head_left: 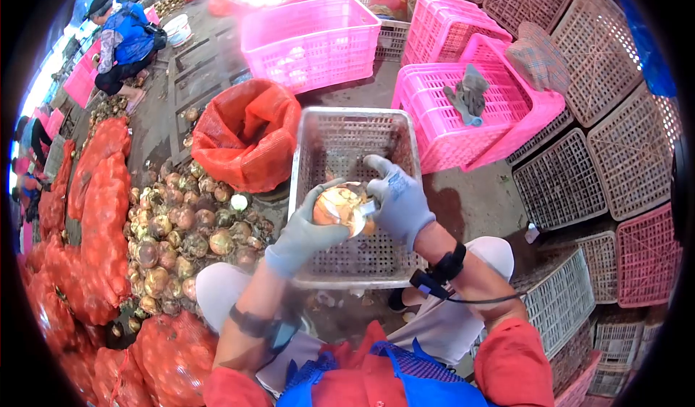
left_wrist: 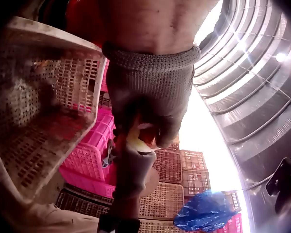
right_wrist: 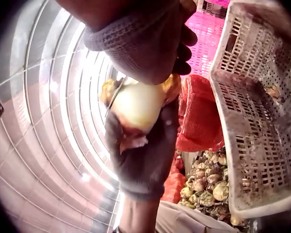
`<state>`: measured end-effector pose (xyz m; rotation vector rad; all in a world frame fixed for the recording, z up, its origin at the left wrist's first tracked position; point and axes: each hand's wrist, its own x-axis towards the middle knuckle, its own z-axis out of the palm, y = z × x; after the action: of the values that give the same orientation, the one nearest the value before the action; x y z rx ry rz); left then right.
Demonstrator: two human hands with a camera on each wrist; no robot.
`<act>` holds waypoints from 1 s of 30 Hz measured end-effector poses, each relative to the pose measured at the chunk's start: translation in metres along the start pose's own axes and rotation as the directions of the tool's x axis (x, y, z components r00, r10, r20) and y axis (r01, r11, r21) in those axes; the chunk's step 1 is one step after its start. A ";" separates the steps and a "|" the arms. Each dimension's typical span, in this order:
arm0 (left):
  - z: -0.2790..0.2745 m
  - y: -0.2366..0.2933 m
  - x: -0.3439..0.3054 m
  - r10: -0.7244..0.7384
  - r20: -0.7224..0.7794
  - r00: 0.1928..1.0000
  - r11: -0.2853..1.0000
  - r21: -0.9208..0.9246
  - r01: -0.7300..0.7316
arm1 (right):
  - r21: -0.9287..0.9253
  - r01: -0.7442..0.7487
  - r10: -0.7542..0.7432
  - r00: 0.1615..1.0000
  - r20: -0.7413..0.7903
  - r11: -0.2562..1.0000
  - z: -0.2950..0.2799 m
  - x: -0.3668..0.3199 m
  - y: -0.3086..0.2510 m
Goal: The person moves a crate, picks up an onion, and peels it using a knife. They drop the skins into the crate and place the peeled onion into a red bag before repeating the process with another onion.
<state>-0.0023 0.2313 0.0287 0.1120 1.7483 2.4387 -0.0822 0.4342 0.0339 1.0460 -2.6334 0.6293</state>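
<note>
My gloved left hand (head_left: 308,229) grips a partly peeled onion (head_left: 342,208) over the near half of a grey plastic crate (head_left: 355,282). Brown skin still covers part of the onion, while the right wrist view shows a smooth pale face on it. Against its right side, my gloved right hand (head_left: 400,198) holds a small knife, its short blade (head_left: 368,208) showing at the onion; the handle is hidden in the palm. Loose skin (right_wrist: 133,142) hangs at the left thumb. The left wrist view shows both gloves dark around the onion.
A heap of unpeeled onions (head_left: 170,240) lies left of the crate, beside an open red mesh sack (head_left: 246,135) and several full red sacks (head_left: 101,211). Pink crates (head_left: 311,45) stand ahead, one bearing a grey glove (head_left: 469,92). Stacked crates (head_left: 561,179) line the right.
</note>
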 end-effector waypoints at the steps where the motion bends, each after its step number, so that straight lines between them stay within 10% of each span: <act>1: 0.002 0.006 -0.001 -0.108 0.001 0.994 0.990 -0.095 0.108 | 0.016 -0.010 0.009 1.000 0.025 1.000 -0.006 0.003 0.001; 8: 0.008 -0.001 -0.002 0.041 -0.055 0.998 0.985 0.169 -0.031 | 0.018 0.066 -0.065 0.996 -0.056 0.998 0.018 -0.006 -0.004; 10: 0.010 0.009 -0.004 -0.116 0.010 0.993 0.992 -0.050 0.116 | 0.125 -0.070 0.080 0.994 -0.071 0.990 0.015 0.006 0.015; 12: 0.011 0.010 -0.011 -0.046 0.031 0.998 0.998 0.053 0.044 | 0.022 -0.340 0.339 0.940 0.035 0.940 0.012 0.016 0.048; 18: -0.004 0.010 -0.006 -0.031 -0.162 0.986 0.987 -0.158 0.005 | 0.247 -0.311 0.229 0.923 0.311 0.918 0.000 0.001 0.008; 21: -0.007 0.010 -0.001 0.132 -0.215 0.968 0.946 -0.263 -0.188 | 0.577 -0.681 0.300 0.725 0.620 0.452 -0.038 0.002 -0.024; 26: -0.005 -0.006 0.005 0.076 -0.221 0.972 0.911 -0.381 -0.158 | 0.496 -0.699 0.208 0.663 0.719 0.515 -0.012 -0.004 -0.030; 30: -0.004 -0.017 0.007 -0.021 -0.050 0.999 0.942 -0.336 0.003 | 0.464 -0.419 0.143 0.842 0.520 0.781 0.018 -0.006 -0.019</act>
<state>-0.0089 0.2337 0.0107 -0.0005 1.3167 2.7103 -0.0656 0.4168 0.0219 1.0245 -3.1519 1.4769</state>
